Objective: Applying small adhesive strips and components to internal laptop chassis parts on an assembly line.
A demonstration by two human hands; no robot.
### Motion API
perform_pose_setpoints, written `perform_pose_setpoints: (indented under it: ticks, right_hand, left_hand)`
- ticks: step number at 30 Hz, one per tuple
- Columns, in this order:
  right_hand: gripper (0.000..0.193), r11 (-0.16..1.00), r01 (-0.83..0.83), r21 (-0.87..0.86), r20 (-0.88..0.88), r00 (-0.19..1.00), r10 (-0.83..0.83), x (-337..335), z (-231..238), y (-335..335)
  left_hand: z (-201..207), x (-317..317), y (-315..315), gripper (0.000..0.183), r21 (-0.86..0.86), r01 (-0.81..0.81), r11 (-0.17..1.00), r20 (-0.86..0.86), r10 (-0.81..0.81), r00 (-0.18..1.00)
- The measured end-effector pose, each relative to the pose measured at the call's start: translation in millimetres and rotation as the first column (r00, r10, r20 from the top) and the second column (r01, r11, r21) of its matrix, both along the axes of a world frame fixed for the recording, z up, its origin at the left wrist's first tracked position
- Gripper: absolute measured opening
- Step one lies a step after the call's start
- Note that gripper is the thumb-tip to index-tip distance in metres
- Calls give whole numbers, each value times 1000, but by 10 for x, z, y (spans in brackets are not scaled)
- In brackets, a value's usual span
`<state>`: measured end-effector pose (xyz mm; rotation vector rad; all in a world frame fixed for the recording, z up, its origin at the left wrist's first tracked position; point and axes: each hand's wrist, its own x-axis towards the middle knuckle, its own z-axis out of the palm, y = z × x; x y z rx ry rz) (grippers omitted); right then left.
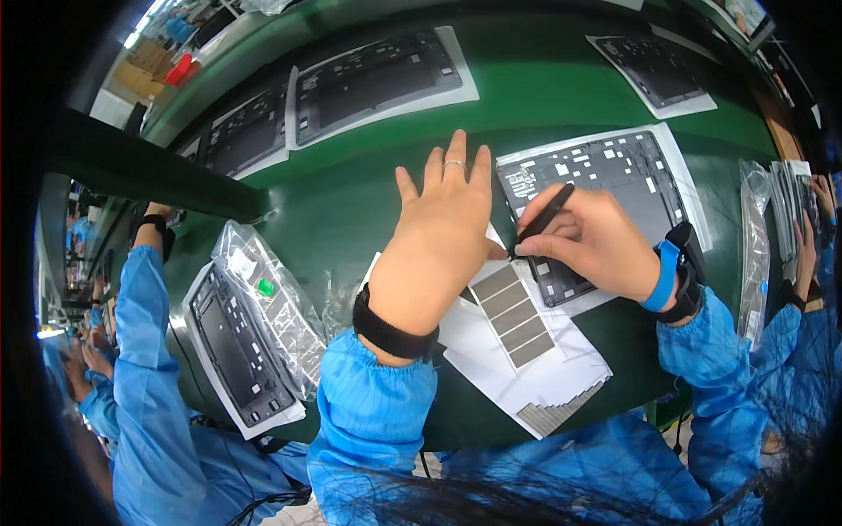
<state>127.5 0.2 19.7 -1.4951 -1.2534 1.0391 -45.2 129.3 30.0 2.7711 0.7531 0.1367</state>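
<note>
My left hand (445, 230) lies with its fingers spread over the green table, its thumb by the top of a white sheet carrying grey rectangular pads (513, 317). My right hand (601, 238) pinches black tweezers (549, 210), slanting down to the left. Their tip is close to my left thumb, above the sheet's upper end; whether it grips a pad I cannot make out. Partly under my right hand is a black tablet-like housing (645, 206) with several white patches, resting on a white backing. More white sheets (570, 355) are fanned beneath the pads.
Black housings (377, 83) on white backings lie along the far side, and another panel (658, 70) at the far right. A clear plastic bag (272, 302) overlaps a housing (232, 337) on the left. A green post (158, 162) juts in at left. Co-workers' arms (145, 307) flank me.
</note>
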Motion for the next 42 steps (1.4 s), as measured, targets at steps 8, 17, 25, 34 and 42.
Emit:
perform_pose_setpoints:
  ticks: [8, 17, 25, 34, 42]
  right_hand:
    - [24, 967, -242, -76, 174, 952, 252, 130, 83, 259]
    - [23, 941, -332, -73, 275, 900, 339, 152, 54, 401]
    - [16, 924, -380, -47, 292, 879, 376, 97, 126, 412]
    - [14, 978, -200, -65, -81, 978, 194, 162, 66, 243]
    - [16, 987, 155, 47, -168, 975, -145, 463, 141, -178]
  left_hand:
    - [-84, 85, 104, 113, -127, -127, 984, -54, 121, 991]
    - [-80, 77, 178, 119, -92, -134, 987, -113, 123, 986]
    - [-81, 80, 145, 106, -106, -98, 990, 19, 101, 995]
    - [-36, 113, 170, 119, -111, -115, 987, -86, 106, 991]
    - [52, 60, 228, 114, -104, -20, 994, -113, 9, 994]
